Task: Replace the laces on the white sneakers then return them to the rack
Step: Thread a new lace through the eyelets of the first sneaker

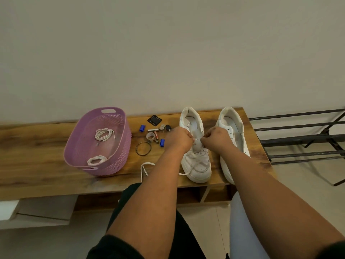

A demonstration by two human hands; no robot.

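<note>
Behind a long wooden bench (46,165) rises a plain pale wall, and at the far right stands a black metal shoe rack (302,139) with bare rails. 2 white sneakers sit side by side on the right end of the bench, toes toward the near edge. The left sneaker (197,165) has a white lace (144,170) threaded through its lower eyelets, with loose ends trailing onto the wood to its left; the right sneaker (233,131) shows bare eyelets. Both hands work over the left sneaker's tongue: the left hand (178,138) has its fingers curled and pinches the lace at the eyelets, and the right hand (216,138) is curled the same way, pinching the lace just beside it. On the left sits a purple plastic basket (121,146) holding 2 coiled white laces, 1 at the far side (103,134) and 1 at the near side (96,160). Between basket and sneakers lie small odds and ends, among them a metal bangle (143,148), 2 blue clips and a black square piece (154,120).
</note>
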